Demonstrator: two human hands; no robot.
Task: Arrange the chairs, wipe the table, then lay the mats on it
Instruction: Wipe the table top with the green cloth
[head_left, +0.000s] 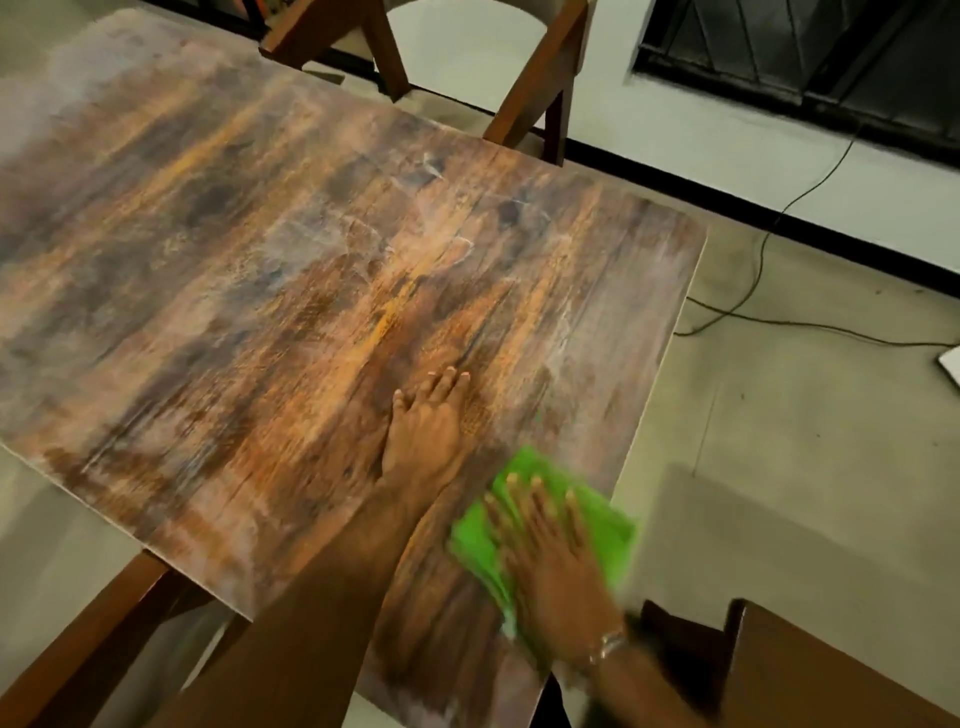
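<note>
A wooden table (260, 260) with a worn, streaked brown top fills most of the view. My left hand (423, 431) rests flat on the top near its right side, fingers together, holding nothing. My right hand (550, 551) presses flat on a bright green cloth (608, 535) close to the table's right edge; the hand and cloth look blurred by motion. A wooden chair (530, 88) stands at the far side of the table. Another chair (88, 644) sits at the near left corner. No mats are in view.
A brown chair back or box (831, 670) stands at the lower right, beside the table's near corner. A thin cable (769, 291) trails over the grey floor to the right. A dark window grille (810, 62) and a white wall with black skirting run along the back right.
</note>
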